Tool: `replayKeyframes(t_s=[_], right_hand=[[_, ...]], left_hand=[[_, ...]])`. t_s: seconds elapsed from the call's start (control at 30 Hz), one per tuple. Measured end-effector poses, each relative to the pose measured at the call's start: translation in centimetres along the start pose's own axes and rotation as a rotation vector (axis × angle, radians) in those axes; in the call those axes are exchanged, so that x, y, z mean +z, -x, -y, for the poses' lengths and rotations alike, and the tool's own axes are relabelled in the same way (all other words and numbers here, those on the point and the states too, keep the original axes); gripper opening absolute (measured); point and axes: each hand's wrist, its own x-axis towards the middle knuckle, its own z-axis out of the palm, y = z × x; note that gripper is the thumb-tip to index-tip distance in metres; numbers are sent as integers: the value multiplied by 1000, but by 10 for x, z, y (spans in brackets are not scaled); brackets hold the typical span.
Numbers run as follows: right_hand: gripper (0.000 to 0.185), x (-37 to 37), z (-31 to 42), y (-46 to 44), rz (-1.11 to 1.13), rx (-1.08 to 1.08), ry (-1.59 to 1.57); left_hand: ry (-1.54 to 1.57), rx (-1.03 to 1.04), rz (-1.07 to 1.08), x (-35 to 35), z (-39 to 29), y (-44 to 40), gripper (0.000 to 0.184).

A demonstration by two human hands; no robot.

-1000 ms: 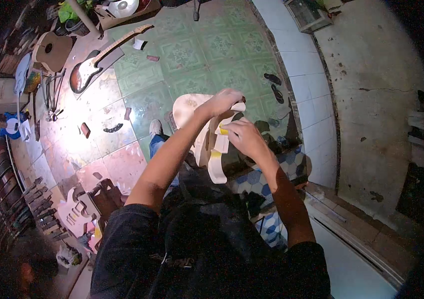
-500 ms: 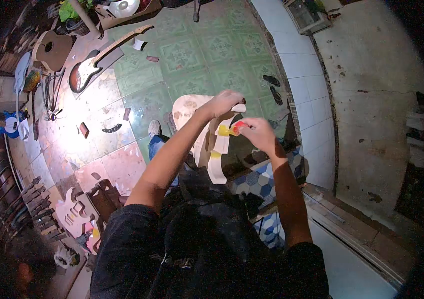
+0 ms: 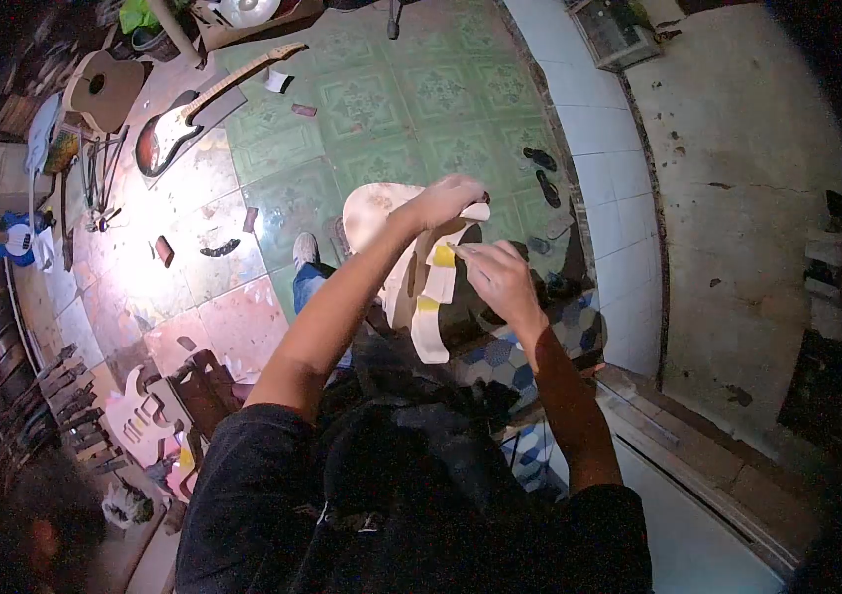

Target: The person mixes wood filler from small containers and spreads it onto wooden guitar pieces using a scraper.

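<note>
A pale, unfinished wooden guitar body is held on edge in front of me, its curved side turned up. My left hand is closed over its far end, fingers partly hidden behind the edge. On the side facing me are two yellow patches, an upper one and a lower one near the middle of the side. My right hand reaches in from the right, thumb and fingers pinched together at the upper patch. Whatever sits between those fingertips is too small to make out.
A sunburst electric guitar and an acoustic guitar body lie at upper left. A pair of dark sandals is on the green tiles. At lower left stands a pink guitar body. A white-tiled ledge runs along the right.
The red and yellow piece at my right fingertips no longer shows. My right hand has shifted slightly left and down, fingertips now at the upper yellow patch. My left hand stays on the guitar body.
</note>
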Motion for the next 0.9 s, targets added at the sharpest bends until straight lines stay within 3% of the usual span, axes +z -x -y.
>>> replayKeyframes(t_s=[0.13, 0.23, 0.27, 0.33, 0.47, 0.7, 0.9], right_hand=[[25, 20, -8, 17, -119, -36, 9], [11, 50, -10, 33, -444, 179, -120], [11, 55, -3, 36, -441, 178, -122], [10, 63, 9, 41, -442, 559, -135], [13, 79, 15, 43, -527, 737, -401], [15, 77, 14, 37, -476, 685, -292], [14, 69, 21, 29, -528, 667, -212]], left_hand=[[22, -53, -9, -1, -2, 1, 28], [0, -51, -23, -1, 0, 1, 26], [-3, -47, -31, 0, 1, 1, 24], [46, -79, -21, 0, 2, -1, 24], [45, -93, -53, 2, 3, 3, 25], [8, -79, -25, -6, -5, 4, 28], [181, -118, -53, -6, -6, 1, 30]])
